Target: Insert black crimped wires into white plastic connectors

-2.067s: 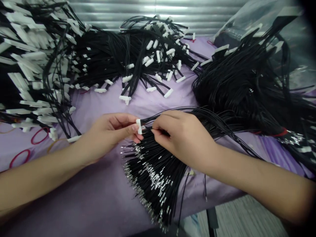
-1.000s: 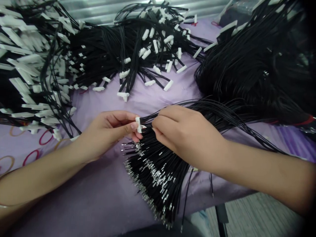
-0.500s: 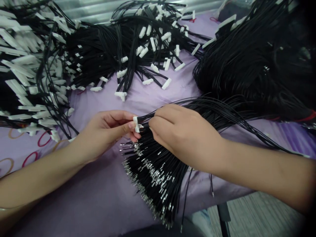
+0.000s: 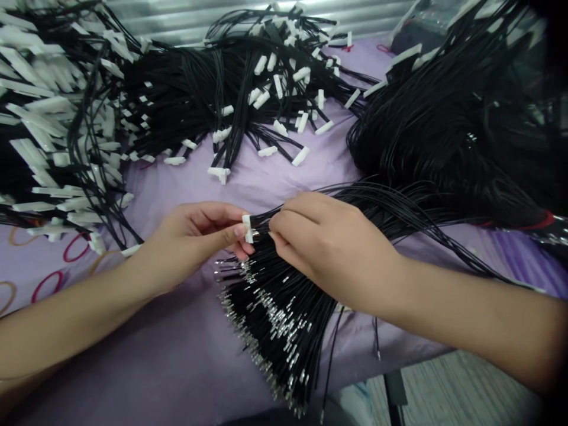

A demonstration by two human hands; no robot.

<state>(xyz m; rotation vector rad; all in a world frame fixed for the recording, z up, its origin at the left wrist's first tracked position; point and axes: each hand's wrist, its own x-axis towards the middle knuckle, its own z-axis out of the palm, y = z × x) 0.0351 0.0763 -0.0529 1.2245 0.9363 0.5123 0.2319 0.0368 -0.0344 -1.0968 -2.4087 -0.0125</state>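
Observation:
My left hand point(image 4: 199, 239) pinches a small white connector housing point(image 4: 248, 229) between thumb and fingers. Black wires point(image 4: 265, 214) run from the housing's right side toward my right hand point(image 4: 328, 242), whose fingers are closed on black wire just right of the housing. A metal terminal point(image 4: 256, 232) shows at the housing's face, between the two hands. Beneath both hands fans a thick bundle of black wires point(image 4: 306, 307) with bare silver terminals point(image 4: 279, 316) at their ends.
Wires with white connectors lie heaped at the left point(image 4: 39, 136) and along the back point(image 4: 190, 89). A large black wire bundle point(image 4: 426, 130) stands at the right, near a red tie point(image 4: 539, 222). A purple cloth point(image 4: 177, 349) covers the table; a table leg point(image 4: 394, 396) shows below.
The terminal by the housing shows less of its length now, closer against the housing. Both hands stay nearly in place, and the whole view has shifted slightly.

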